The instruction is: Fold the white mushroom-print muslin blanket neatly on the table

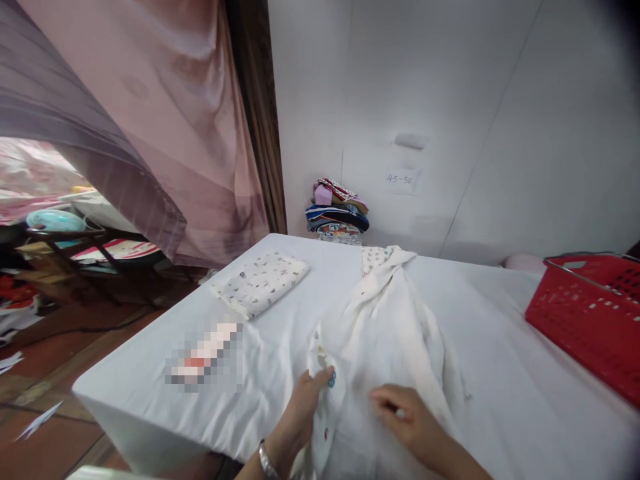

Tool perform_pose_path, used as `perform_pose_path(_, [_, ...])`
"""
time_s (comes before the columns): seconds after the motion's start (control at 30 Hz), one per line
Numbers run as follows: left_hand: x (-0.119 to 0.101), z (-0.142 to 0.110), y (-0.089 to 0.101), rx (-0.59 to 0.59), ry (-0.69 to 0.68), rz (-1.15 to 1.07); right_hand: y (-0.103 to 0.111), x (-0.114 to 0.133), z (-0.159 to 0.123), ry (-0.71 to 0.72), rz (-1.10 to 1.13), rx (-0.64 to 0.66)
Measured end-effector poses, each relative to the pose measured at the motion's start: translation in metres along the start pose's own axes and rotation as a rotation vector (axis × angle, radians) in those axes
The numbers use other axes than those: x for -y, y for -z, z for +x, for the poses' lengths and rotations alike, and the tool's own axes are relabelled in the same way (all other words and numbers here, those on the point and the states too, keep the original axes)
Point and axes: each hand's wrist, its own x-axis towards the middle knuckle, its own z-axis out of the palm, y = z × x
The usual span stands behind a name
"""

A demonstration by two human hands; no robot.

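Observation:
A white garment (pixel 387 327) with small coloured prints lies stretched out on the white-covered table (pixel 280 373), reaching from the near edge toward the wall. My left hand (pixel 305 403), with a metal watch on the wrist, pinches the garment's left edge between thumb and fingers. My right hand (pixel 407 417) rests curled on the cloth just to the right, fingers bent and gripping a fold.
A folded white printed cloth (pixel 260 281) lies at the table's far left. A red plastic basket (pixel 590 317) stands on the right. Folded clothes (pixel 336 210) are stacked by the wall. A pink curtain (pixel 165 140) hangs at left, with floor below.

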Motion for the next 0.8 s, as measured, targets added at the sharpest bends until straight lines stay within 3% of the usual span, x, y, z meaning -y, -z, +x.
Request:
perform_pose_path(0.17, [-0.015,0.012,0.004,-0.078,-0.055,-0.096,0.096,-0.046,-0.014,-0.115,-0.342,-0.736])
perform_pose_path(0.23, [-0.015,0.015,0.004,-0.064,0.019,-0.144,0.118,-0.069,-0.019,-0.229,-0.316,-0.830])
perform_pose_path(0.37, [-0.022,0.013,-0.006,0.058,0.136,-0.247,0.126,-0.092,-0.019,-0.366,-0.124,-0.803])
perform_pose_path(0.47, [-0.052,0.004,-0.011,0.149,0.100,-0.330,0.119,-0.087,-0.013,-0.362,-0.201,-0.773])
perform_pose_path(0.53, [-0.085,-0.006,-0.009,0.139,-0.042,-0.405,0.116,-0.082,-0.009,-0.360,-0.302,-0.740])
perform_pose_path(0.63, [-0.137,-0.023,-0.003,0.078,-0.398,-0.529,0.110,-0.080,-0.007,-0.324,-0.407,-0.667])
perform_pose_path(0.7, [-0.161,-0.033,0.002,0.018,-0.627,-0.568,0.105,-0.083,-0.008,-0.297,-0.440,-0.631])
perform_pose_path(0.73, [-0.167,-0.036,0.004,-0.028,-0.691,-0.576,0.103,-0.084,-0.009,-0.297,-0.444,-0.622])
perform_pose_path(0.8, [-0.170,-0.037,0.011,-0.128,-0.692,-0.574,0.102,-0.082,-0.012,-0.318,-0.400,-0.625])
